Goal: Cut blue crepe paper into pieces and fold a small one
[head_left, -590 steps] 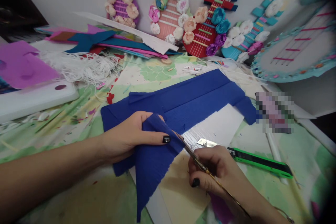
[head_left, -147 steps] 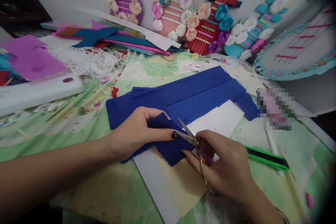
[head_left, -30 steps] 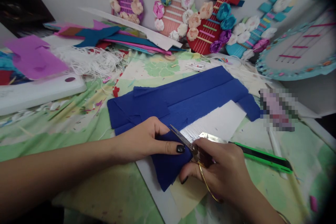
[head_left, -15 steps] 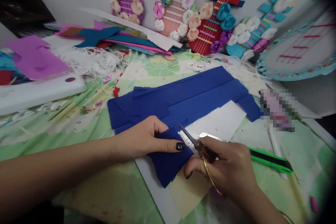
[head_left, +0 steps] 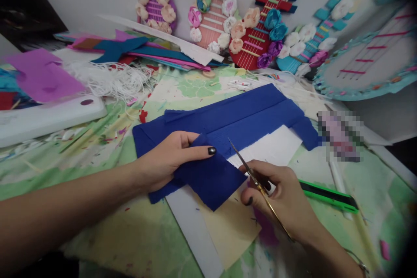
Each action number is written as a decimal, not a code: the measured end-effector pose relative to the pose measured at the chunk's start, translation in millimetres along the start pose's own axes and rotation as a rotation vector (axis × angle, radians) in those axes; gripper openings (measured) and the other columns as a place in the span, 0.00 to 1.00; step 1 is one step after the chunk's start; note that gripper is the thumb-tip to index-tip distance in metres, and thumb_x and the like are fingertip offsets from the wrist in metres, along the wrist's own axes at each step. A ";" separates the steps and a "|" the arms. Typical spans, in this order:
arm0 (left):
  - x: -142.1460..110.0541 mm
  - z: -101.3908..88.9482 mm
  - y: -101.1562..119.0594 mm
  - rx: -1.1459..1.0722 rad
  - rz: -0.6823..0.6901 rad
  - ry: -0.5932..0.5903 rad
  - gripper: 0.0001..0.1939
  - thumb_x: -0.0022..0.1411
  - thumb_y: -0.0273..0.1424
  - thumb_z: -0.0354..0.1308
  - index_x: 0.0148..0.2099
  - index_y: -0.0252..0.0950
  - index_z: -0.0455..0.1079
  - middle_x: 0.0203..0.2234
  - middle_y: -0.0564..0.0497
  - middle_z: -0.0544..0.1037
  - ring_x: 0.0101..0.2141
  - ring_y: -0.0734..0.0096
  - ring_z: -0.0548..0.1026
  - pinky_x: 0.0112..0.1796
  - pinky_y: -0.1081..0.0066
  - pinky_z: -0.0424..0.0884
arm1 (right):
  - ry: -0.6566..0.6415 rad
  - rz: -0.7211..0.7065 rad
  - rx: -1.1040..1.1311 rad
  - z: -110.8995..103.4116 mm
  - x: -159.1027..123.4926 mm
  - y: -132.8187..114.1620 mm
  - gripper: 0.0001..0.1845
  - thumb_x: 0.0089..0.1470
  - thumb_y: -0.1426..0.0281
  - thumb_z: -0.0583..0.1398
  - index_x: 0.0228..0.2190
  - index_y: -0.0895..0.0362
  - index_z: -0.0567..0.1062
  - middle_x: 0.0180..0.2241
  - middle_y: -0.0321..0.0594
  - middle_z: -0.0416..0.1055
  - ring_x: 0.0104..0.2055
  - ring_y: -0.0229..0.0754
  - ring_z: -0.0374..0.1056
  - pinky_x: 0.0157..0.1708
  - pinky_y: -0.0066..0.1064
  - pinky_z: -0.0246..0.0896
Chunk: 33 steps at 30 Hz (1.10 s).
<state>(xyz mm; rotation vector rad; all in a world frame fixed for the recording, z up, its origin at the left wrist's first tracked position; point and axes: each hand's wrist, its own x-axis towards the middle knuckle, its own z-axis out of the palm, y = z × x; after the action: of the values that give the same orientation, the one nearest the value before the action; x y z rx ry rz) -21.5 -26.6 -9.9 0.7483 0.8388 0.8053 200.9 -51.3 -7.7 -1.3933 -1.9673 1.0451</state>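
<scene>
Between the thumb and fingers of my left hand (head_left: 182, 156) is a piece of dark blue crepe paper (head_left: 216, 182), its cut corner pointing right. My right hand (head_left: 280, 200) grips a pair of scissors (head_left: 252, 174) with gold handles; the dark blades look closed and point up and left, just right of the held piece. Under and behind my hands lies a larger folded sheet of blue crepe paper (head_left: 254, 110). White card (head_left: 267, 147) and a cream sheet (head_left: 228, 234) show below it.
A green utility knife (head_left: 329, 195) lies right of my right hand. Guitar-shaped decorations with paper flowers, one of them red (head_left: 249, 47), lean along the wall. White string (head_left: 114, 78), a white glue gun or similar white case (head_left: 52, 115) and coloured paper strips (head_left: 156, 50) are at left.
My left hand has lifted the blue piece up and left, turning it flatter. My right hand has moved slightly right, and the scissors have come away from the paper's edge, blades closer together.
</scene>
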 end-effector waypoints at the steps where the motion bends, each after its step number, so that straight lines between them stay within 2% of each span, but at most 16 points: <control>1: -0.3 -0.2 0.1 -0.001 0.003 0.016 0.05 0.53 0.29 0.66 0.30 0.32 0.75 0.25 0.49 0.80 0.24 0.74 0.77 0.28 0.77 0.73 | -0.013 0.009 -0.002 -0.4 0.3 -0.4 0.13 0.46 0.60 0.64 0.27 0.58 0.75 0.15 0.29 0.60 0.18 0.33 0.52 0.17 0.25 0.47; 4: -1.4 -0.4 0.8 0.000 0.003 0.036 0.06 0.53 0.30 0.66 0.30 0.33 0.74 0.30 0.46 0.81 0.26 0.71 0.78 0.30 0.74 0.74 | -0.049 0.015 -0.023 -1.7 2.2 -1.6 0.12 0.43 0.62 0.66 0.25 0.57 0.74 0.15 0.28 0.58 0.19 0.33 0.52 0.18 0.25 0.48; 8: -1.9 0.6 2.3 -0.013 -0.001 0.005 0.05 0.55 0.29 0.64 0.29 0.33 0.73 0.31 0.45 0.82 0.27 0.71 0.78 0.31 0.74 0.75 | -0.084 0.033 -0.030 -2.3 3.0 -3.7 0.09 0.44 0.65 0.64 0.25 0.57 0.73 0.15 0.27 0.57 0.18 0.33 0.53 0.18 0.25 0.47; 14: -1.3 3.2 3.4 -0.030 0.017 0.005 0.04 0.55 0.27 0.64 0.29 0.32 0.74 0.25 0.49 0.80 0.23 0.75 0.77 0.27 0.79 0.73 | -0.131 0.026 -0.005 1.8 1.1 -4.2 0.15 0.42 0.64 0.67 0.18 0.57 0.68 0.15 0.27 0.54 0.20 0.31 0.50 0.17 0.24 0.43; 20: -1.5 4.7 3.1 -0.034 0.058 -0.005 0.05 0.57 0.25 0.61 0.29 0.33 0.74 0.23 0.52 0.79 0.22 0.77 0.76 0.24 0.82 0.72 | -0.180 0.094 0.039 2.6 -2.3 -1.8 0.15 0.45 0.61 0.66 0.19 0.58 0.71 0.16 0.30 0.58 0.20 0.31 0.51 0.18 0.24 0.43; 29: -1.0 5.4 -0.8 -0.028 0.119 0.015 0.05 0.57 0.24 0.62 0.28 0.34 0.74 0.20 0.56 0.77 0.20 0.81 0.74 0.23 0.84 0.72 | -0.188 0.094 0.077 4.7 -3.1 -1.2 0.20 0.46 0.56 0.65 0.18 0.59 0.70 0.17 0.30 0.52 0.21 0.31 0.46 0.17 0.24 0.40; 33: -0.8 4.9 -0.7 -0.019 0.134 0.026 0.05 0.56 0.25 0.62 0.28 0.34 0.74 0.20 0.56 0.77 0.20 0.81 0.74 0.22 0.84 0.71 | -0.207 0.114 0.120 5.5 -2.8 -2.5 0.19 0.46 0.57 0.65 0.19 0.60 0.71 0.17 0.30 0.53 0.21 0.31 0.47 0.17 0.23 0.41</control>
<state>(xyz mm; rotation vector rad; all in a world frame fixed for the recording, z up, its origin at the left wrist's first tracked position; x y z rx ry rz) -17.4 -28.8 -8.0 0.7854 0.8091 0.9428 196.3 -55.9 -8.7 -1.3925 -1.9484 1.3854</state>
